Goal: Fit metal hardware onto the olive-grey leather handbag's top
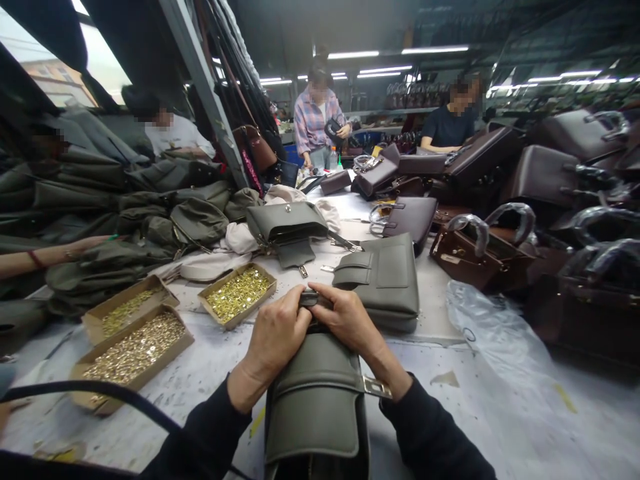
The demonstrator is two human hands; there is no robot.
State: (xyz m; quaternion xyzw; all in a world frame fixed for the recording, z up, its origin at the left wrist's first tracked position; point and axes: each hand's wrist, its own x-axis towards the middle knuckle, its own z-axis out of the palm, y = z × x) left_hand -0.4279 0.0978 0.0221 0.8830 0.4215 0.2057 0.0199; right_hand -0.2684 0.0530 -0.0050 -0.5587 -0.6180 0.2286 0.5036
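A dark olive handbag (315, 407) lies on the table right in front of me, its far end pointing away. My left hand (275, 337) and my right hand (350, 317) meet at that far end. Both have their fingers closed on a short dark strap tab (309, 298) of the bag, thumbs and fingertips pressed together. A metal buckle (376, 387) on the bag's side strap rests by my right wrist. Just beyond my hands are a second olive bag (395, 280) lying down and a third olive bag (287, 223) with its flap hanging open.
Cardboard trays of small gold metal pieces stand at left, one tray (274, 288) nearest my hands. Dark brown handbags (465, 257) with wrapped handles crowd the right, beside a clear plastic bag (500, 333). A co-worker's arm (50, 257) reaches in from the left; other people work behind.
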